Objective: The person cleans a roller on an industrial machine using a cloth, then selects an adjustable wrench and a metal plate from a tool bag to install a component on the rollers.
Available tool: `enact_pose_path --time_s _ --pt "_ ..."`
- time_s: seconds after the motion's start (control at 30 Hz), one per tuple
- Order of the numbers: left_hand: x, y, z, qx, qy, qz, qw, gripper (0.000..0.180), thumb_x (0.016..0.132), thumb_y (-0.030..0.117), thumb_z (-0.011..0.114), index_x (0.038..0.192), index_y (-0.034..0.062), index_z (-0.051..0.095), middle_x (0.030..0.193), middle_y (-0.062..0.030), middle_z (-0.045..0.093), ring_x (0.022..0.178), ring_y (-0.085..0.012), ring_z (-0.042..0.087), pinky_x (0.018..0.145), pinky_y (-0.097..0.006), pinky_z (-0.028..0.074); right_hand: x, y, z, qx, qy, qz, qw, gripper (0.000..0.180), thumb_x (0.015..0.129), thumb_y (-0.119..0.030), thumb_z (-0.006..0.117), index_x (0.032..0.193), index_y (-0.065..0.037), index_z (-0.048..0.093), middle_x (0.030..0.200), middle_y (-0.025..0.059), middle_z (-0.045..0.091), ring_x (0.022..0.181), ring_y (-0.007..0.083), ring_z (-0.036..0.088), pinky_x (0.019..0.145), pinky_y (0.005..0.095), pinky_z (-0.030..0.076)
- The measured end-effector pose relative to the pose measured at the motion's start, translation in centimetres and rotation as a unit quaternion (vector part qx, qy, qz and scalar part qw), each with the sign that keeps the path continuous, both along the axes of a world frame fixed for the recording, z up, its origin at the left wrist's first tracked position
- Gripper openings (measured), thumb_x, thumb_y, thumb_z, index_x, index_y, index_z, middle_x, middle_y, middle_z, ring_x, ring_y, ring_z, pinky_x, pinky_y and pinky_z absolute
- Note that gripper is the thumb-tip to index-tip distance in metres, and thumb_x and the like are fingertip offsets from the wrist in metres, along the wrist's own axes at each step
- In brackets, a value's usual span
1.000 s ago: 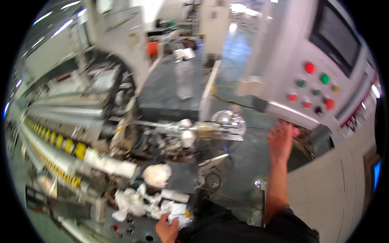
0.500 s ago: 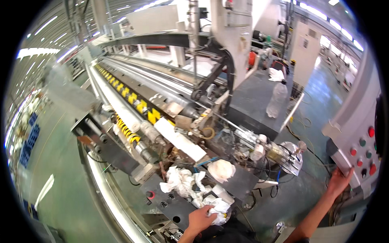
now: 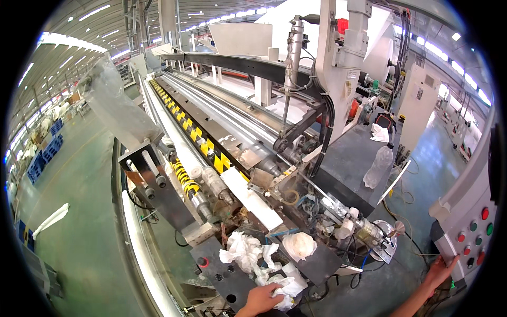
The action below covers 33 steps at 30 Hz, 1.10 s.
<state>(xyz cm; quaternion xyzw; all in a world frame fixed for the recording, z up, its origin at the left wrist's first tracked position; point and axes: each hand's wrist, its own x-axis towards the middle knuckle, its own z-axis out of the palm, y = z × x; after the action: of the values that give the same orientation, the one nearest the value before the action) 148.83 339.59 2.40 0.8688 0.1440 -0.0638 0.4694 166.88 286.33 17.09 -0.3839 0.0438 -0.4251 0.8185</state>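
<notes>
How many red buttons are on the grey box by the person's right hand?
3. On the control panel above the right hand: one top right, one lower left, one lower right. Its edge is cut off, hiding maybe more.

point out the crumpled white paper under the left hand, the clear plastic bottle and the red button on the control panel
crumpled white paper (image 3: pixel 288 288), head view, on its bunched middle
clear plastic bottle (image 3: pixel 378 168), head view, on its body
red button (image 3: pixel 485 213), head view, on its face
</notes>
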Motion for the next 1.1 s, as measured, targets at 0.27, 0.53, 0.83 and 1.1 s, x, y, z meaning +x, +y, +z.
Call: enact_pose_path --time_s 0.27,0.53,0.83,1.1 --pt "0.0 -0.1 -0.3 0.0 -0.098 0.024 0.995 0.039 0.074 0.031 0.071 0.105 0.0083 0.066 0.068 -0.0164 0.06 0.062 -0.0307 0.06 0.059 -0.041 0.046 0.6 4.9 1.7 0.088 -0.03 -0.012 0.996 0.039 0.088 -0.036 0.064 0.116 -0.009 0.057 0.109 0.0053 0.061 0.095 0.0154 0.058 0.077 0.0293 0.046" --pt "0.2 -0.7 0.4 0.0 -0.097 0.03 0.995 0.036 0.072 0.027 0.074 0.102 0.0093 0.067 0.064 -0.0158 0.061 0.056 -0.0281 0.059 0.056 -0.037 0.046 -0.5 7.2 3.0 0.066 -0.004 -0.035 0.997 0.042 0.086 -0.042 0.065 0.115 -0.013 0.057 0.109 0.0004 0.059 0.096 0.013 0.057 0.077 0.0266 0.046" --pt "0.0 -0.6 0.2 -0.001 -0.078 0.034 0.996 0.04 0.072 0.029 0.074 0.104 0.0084 0.066 0.069 -0.0157 0.062 0.059 -0.0254 0.058 0.058 -0.036 0.047 -0.7 7.8 3.5 0.077 -0.007 -0.064 0.995 0.041 0.087 -0.04 0.065 0.116 -0.013 0.056 0.111 -0.0004 0.059 0.097 0.0133 0.056 0.078 0.0281 0.044" --pt "0.0 0.1 -3.9 -0.055 -0.084 0.045 0.994 0.035 0.069 0.03 0.073 0.1 0.0133 0.068 0.076 -0.0115 0.068 0.068 -0.0269 0.066 0.063 -0.033 0.052 -0.9 5.3 3.8 0.1 -0.001 -0.034 0.994 0.046 0.085 -0.036 0.068 0.12 -0.008 0.055 0.119 0.0071 0.055 0.106 0.0214 0.053 0.084 0.0359 0.046"
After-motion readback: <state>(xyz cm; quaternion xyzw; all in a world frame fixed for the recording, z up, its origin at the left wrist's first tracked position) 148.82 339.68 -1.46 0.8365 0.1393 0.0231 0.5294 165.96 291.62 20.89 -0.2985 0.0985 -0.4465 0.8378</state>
